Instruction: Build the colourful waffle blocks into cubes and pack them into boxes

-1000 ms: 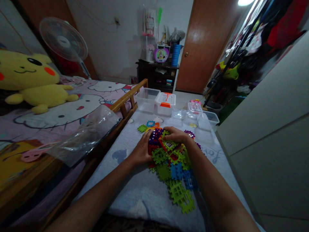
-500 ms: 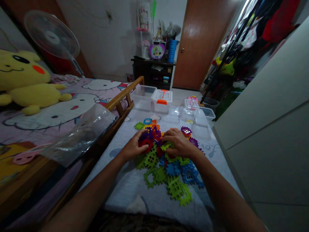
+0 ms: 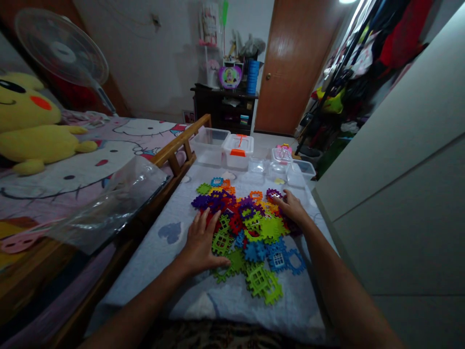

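A heap of flat plastic building blocks with toothed edges lies on the cloth-covered table. My left hand (image 3: 201, 242) rests at the heap's left side, fingers spread, over some red blocks and beside a green window block (image 3: 221, 242). Its thumb lies over a plain green block (image 3: 237, 261). On the far right side is my right hand (image 3: 293, 207), fingers apart, the tips at a purple window block (image 3: 273, 194). Between the hands are lime blocks (image 3: 272, 228), and blue blocks (image 3: 278, 259) lie nearer me. Purple blocks (image 3: 214, 198) sit at the far left.
Clear plastic bins (image 3: 210, 145) and a lidded box with orange latches (image 3: 238, 151) stand at the table's far end. A wooden bed rail (image 3: 181, 145) runs along the left, with a plastic bag (image 3: 119, 203) over it. A white cabinet (image 3: 399, 194) flanks the right.
My left hand has come back toward me and spread its fingers. My right hand has moved right, off the middle of the heap, uncovering lime and purple blocks. The view has shifted slightly.
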Demonstrator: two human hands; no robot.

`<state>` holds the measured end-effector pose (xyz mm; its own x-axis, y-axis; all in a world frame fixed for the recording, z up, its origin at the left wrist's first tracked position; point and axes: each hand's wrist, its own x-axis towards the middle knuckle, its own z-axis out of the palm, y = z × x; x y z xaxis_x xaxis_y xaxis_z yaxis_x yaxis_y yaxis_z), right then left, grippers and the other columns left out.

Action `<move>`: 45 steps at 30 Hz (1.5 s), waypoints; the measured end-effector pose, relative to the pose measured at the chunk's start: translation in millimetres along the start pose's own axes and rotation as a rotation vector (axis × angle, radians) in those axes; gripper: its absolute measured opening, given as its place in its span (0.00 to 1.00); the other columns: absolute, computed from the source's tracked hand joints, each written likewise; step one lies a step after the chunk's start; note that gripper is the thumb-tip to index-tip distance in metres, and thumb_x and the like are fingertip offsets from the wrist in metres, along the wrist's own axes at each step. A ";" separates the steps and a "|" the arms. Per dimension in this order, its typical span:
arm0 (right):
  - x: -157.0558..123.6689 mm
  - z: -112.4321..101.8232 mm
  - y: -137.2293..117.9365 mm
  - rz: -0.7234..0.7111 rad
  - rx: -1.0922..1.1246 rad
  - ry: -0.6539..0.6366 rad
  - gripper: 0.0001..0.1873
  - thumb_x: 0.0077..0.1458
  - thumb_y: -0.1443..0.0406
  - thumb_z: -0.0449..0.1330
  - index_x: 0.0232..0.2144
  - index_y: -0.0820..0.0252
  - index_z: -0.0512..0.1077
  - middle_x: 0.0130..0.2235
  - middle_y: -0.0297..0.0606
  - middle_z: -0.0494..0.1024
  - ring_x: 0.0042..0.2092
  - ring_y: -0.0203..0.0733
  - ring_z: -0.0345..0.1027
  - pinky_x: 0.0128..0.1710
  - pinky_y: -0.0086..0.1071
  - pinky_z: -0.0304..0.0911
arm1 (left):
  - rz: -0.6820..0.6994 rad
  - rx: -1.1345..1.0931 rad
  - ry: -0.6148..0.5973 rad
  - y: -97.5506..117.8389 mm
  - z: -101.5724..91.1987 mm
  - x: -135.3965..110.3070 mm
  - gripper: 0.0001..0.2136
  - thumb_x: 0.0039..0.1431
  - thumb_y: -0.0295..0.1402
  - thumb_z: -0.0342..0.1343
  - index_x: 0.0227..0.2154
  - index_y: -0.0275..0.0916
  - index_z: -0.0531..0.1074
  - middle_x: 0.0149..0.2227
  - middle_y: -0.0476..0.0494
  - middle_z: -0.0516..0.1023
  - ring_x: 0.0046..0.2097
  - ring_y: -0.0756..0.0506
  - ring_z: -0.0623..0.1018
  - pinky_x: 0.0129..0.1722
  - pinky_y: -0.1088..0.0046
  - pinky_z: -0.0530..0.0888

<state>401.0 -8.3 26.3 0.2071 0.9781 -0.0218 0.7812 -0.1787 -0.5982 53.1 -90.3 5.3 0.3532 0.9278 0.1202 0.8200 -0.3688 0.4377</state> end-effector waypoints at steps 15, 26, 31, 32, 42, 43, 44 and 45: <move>3.4 27.3 -58.3 -0.153 0.574 -0.542 0.33 0.49 0.49 0.66 0.54 0.57 0.67 0.39 0.37 0.79 0.37 0.42 0.73 0.37 0.35 0.70 | 0.154 -0.111 -0.013 13.4 7.1 26.4 0.63 0.28 0.56 0.72 0.68 0.48 0.46 0.70 0.30 0.40 0.69 0.23 0.47 0.63 0.39 0.54; 4.7 41.7 -72.1 -0.073 0.855 -0.630 0.28 0.45 0.52 0.69 0.47 0.55 0.74 0.41 0.36 0.81 0.43 0.46 0.75 0.48 0.41 0.69 | 0.230 -0.341 0.106 25.3 16.6 55.6 0.61 0.35 0.36 0.74 0.69 0.49 0.40 0.70 0.34 0.36 0.70 0.28 0.48 0.66 0.44 0.55; 4.0 46.2 -77.6 0.011 0.978 -0.626 0.26 0.41 0.52 0.72 0.41 0.57 0.76 0.35 0.35 0.82 0.33 0.42 0.75 0.38 0.36 0.71 | 0.256 -0.411 0.153 30.7 18.0 71.4 0.60 0.35 0.33 0.73 0.68 0.49 0.39 0.69 0.34 0.40 0.69 0.27 0.50 0.66 0.43 0.55; 5.0 45.1 -79.4 0.006 0.997 -0.607 0.25 0.40 0.52 0.72 0.40 0.57 0.76 0.35 0.35 0.82 0.32 0.41 0.74 0.37 0.36 0.71 | 0.259 -0.417 0.169 31.6 16.8 74.4 0.59 0.35 0.34 0.73 0.68 0.49 0.40 0.69 0.34 0.42 0.69 0.28 0.50 0.66 0.43 0.55; 19.8 18.7 -96.9 -0.359 1.069 -0.506 0.18 0.41 0.64 0.71 0.38 0.56 0.77 0.37 0.33 0.81 0.38 0.38 0.73 0.45 0.34 0.66 | 0.208 -0.445 0.325 28.2 -22.9 83.3 0.39 0.52 0.40 0.65 0.64 0.45 0.53 0.64 0.36 0.61 0.65 0.35 0.63 0.64 0.51 0.61; 18.9 16.1 -95.7 -0.381 1.036 -0.528 0.17 0.42 0.64 0.70 0.38 0.57 0.77 0.37 0.33 0.80 0.39 0.38 0.73 0.45 0.34 0.66 | 0.210 -0.438 0.306 26.4 -27.6 81.4 0.33 0.55 0.38 0.63 0.62 0.44 0.58 0.62 0.38 0.65 0.63 0.36 0.65 0.63 0.53 0.63; 16.9 13.4 -93.9 -0.394 0.995 -0.556 0.17 0.43 0.64 0.69 0.39 0.57 0.76 0.37 0.34 0.80 0.39 0.38 0.73 0.44 0.35 0.66 | 0.212 -0.430 0.283 24.4 -31.9 79.1 0.27 0.57 0.36 0.60 0.59 0.43 0.62 0.59 0.39 0.68 0.61 0.38 0.68 0.62 0.54 0.65; 14.0 10.4 -91.5 -0.397 0.952 -0.583 0.16 0.44 0.64 0.69 0.39 0.57 0.76 0.37 0.35 0.80 0.39 0.39 0.73 0.44 0.35 0.67 | 0.210 -0.423 0.259 22.2 -35.6 76.5 0.21 0.58 0.34 0.58 0.55 0.42 0.66 0.56 0.40 0.71 0.59 0.39 0.70 0.61 0.56 0.66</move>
<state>326.3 22.9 72.4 -0.4432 0.8924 0.0855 -0.0735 0.0589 -0.9956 82.3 -25.6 55.9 0.3238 0.8397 0.4359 0.4720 -0.5427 0.6948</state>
